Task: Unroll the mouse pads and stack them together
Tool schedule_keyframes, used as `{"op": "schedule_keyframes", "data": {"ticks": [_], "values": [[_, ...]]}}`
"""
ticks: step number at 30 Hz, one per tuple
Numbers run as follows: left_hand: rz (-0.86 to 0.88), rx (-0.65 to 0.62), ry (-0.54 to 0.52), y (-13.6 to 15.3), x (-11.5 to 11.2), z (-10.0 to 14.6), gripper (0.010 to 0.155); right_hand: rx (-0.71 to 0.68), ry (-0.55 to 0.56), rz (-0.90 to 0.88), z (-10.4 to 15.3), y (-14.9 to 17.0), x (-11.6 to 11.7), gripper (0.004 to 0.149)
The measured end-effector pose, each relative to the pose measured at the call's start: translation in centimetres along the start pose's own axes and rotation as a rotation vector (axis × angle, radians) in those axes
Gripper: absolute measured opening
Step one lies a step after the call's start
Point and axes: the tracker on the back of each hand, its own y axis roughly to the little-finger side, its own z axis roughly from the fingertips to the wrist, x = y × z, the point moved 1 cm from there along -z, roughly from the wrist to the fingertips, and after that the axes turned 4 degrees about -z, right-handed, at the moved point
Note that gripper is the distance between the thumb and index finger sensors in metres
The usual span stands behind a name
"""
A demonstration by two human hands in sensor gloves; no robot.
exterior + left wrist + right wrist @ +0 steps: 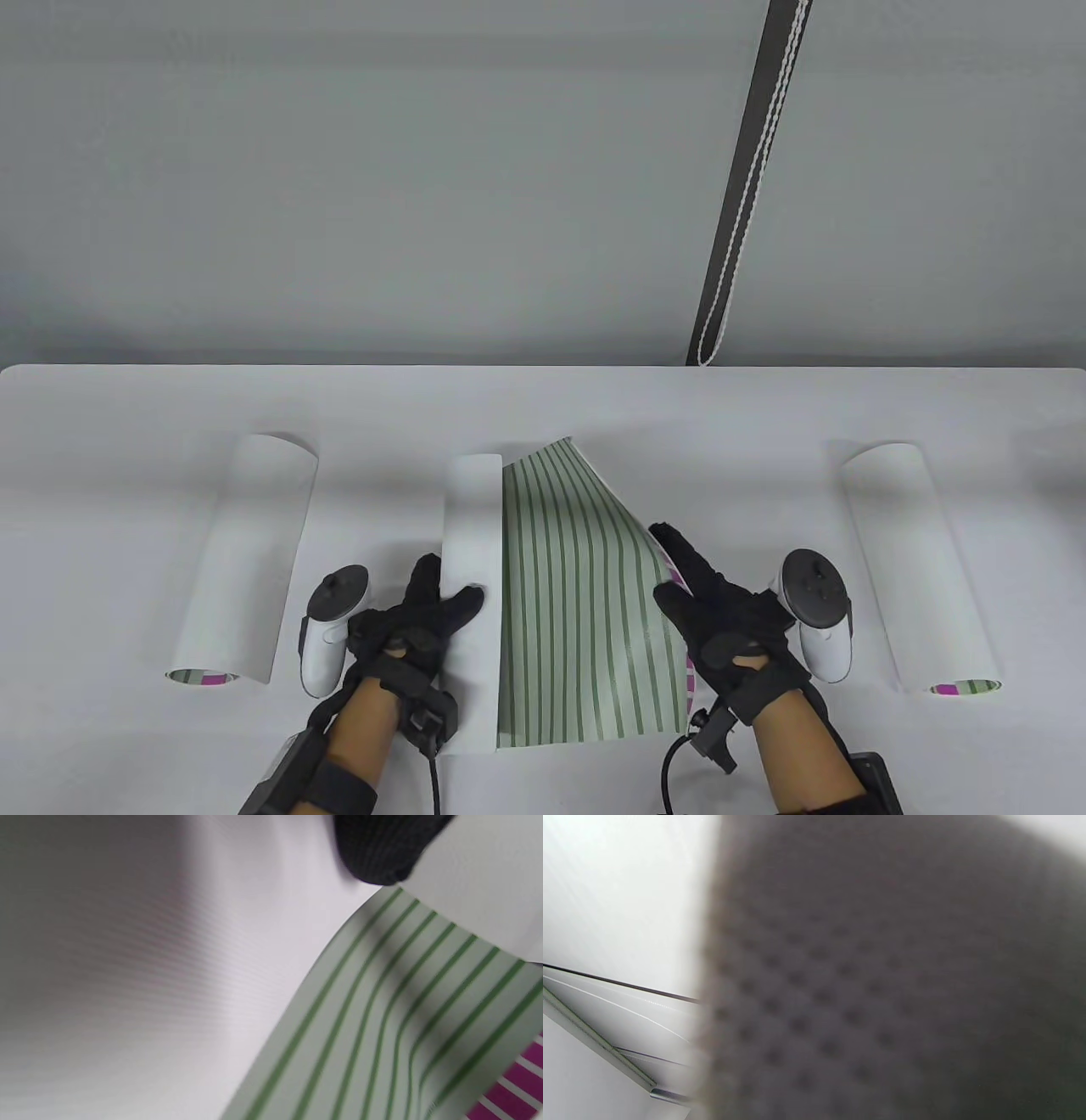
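Note:
A green-striped mouse pad (577, 611) lies half unrolled at the table's middle, white underside outward. My left hand (424, 615) grips its still-curled white left part (471, 543). My right hand (708, 607) holds the pad's right edge, which is lifted and shows magenta stripes. Two rolled pads lie apart: one at the left (242, 560), one at the right (920, 564). The left wrist view shows the green stripes (394, 1018) and a black fingertip (377, 849). The right wrist view is filled by a blurred dark dotted surface (882, 984).
The white table (127, 407) ends at its far edge against a grey wall. A dark strip with a white cord (751, 187) hangs down the wall to the table's back edge.

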Motion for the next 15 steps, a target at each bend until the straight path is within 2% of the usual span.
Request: {"op": "schedule_keyframes", "data": {"ticks": [3,6,11,15], "values": [[0.048,-0.014,0.049,0.1,0.1,-0.1,0.093,0.003,0.003,-0.02,0.1,0.2,-0.4,0.061],[0.092,-0.021,0.158,0.3,-0.3,-0.2,0.096,0.011,0.008,-0.02,0.1,0.3,-0.7,0.061],[0.153,-0.038,0.232,0.5,-0.7,-0.4,0.102,0.019,0.02,-0.039,0.3,0.5,-1.4,0.061],[0.174,-0.051,0.25,0.4,-0.7,-0.2,0.108,0.023,0.034,-0.059,0.4,0.7,-2.1,0.061]]}}
